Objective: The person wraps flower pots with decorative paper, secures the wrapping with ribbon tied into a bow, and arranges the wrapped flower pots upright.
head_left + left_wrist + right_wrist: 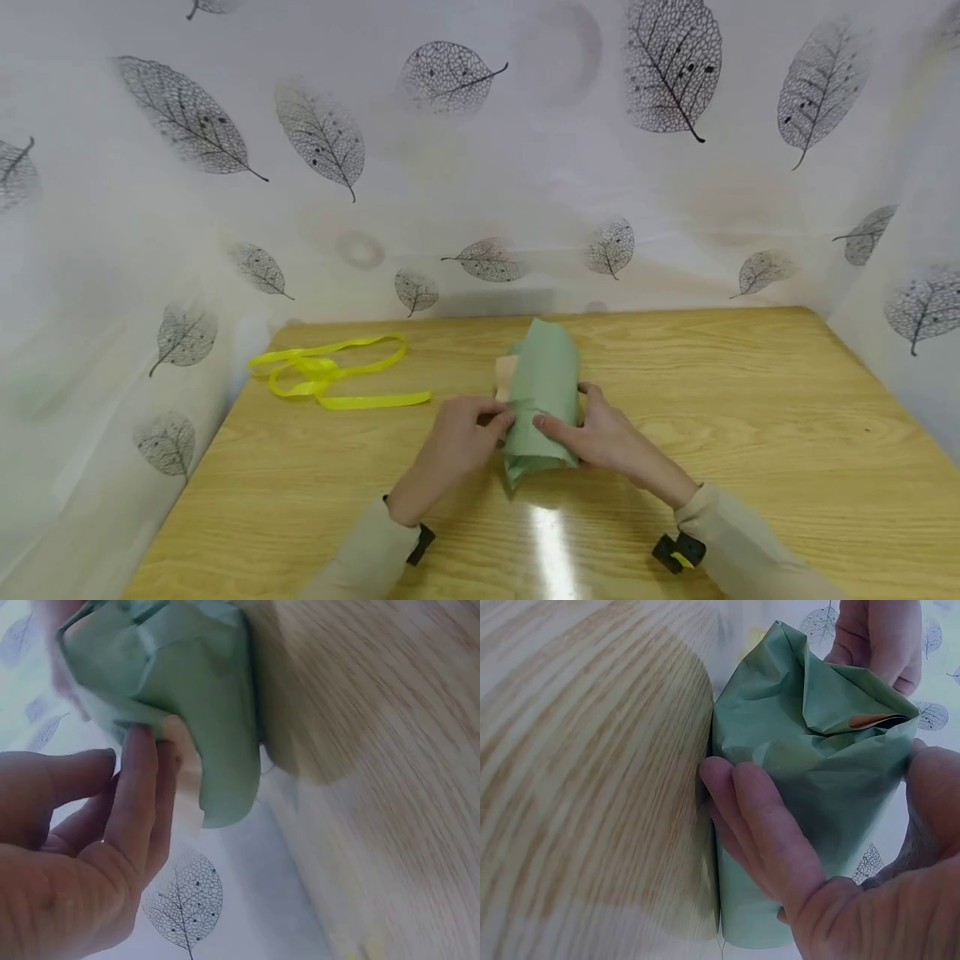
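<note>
A parcel wrapped in green paper [545, 371] lies on the table, its near end folded and crumpled. A peach-coloured strip [505, 377] shows along its left side. My right hand [611, 435] grips the parcel from the right, thumb on top and fingers along the far side in the right wrist view. At the left side is my left hand [459, 437]. In the left wrist view its fairly straight fingers [135, 787] press against the edge of the green paper and the peach strip, with the thumb standing apart from them. The wrapped contents are hidden.
A loosely looped yellow ribbon [375, 402] lies on the wooden table [712, 375], left of the parcel. Behind the table hangs a pale cloth [480, 183] printed with dark leaves. Black wrist devices [678, 552] sit at both sleeves.
</note>
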Demonstrator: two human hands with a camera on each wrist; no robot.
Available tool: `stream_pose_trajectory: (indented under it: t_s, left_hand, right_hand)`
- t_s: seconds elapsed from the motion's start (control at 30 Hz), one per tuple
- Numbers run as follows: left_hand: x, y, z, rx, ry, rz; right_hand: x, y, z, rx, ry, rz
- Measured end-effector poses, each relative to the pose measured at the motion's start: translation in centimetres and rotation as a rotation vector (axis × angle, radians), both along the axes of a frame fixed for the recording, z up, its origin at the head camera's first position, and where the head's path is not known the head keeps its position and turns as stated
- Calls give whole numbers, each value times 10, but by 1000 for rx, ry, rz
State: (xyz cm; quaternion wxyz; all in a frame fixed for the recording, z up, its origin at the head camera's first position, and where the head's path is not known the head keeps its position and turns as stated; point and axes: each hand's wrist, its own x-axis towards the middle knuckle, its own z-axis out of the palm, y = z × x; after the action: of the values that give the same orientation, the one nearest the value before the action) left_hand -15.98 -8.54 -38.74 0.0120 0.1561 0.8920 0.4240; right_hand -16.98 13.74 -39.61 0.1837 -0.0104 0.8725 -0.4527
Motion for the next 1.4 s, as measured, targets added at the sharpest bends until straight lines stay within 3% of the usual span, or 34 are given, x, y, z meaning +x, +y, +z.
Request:
stream_pose_trajectory:
  t_s: [0.1,0.27,0.43,0.67,0.93,1.17,1.4]
  left_hand:
    - [-1,-2,1,88,-156,5]
    - [-5,-5,-1,101,-227,26]
    - [-10,-11,-6,135,-344,43]
    - [-17,-16,-15,317,-527,43]
    - [-16,-15,-15,390,-561,-11]
    - [-13,-18,-17,335,-528,-44]
    - [-11,-18,-20,312,-496,-67]
  right_hand:
    - [0,1,0,-3,-5,3]
    - [0,1,-1,-3,4,2]
    - [1,0,-3,2,1,-3]
    - [2,-4,-1,-53,-49,-12]
    - [0,-8,3,-64,-94,3]
    - [6,-9,2,-125,-123,-15]
    - [6,-10,1,-76,-111,-10]
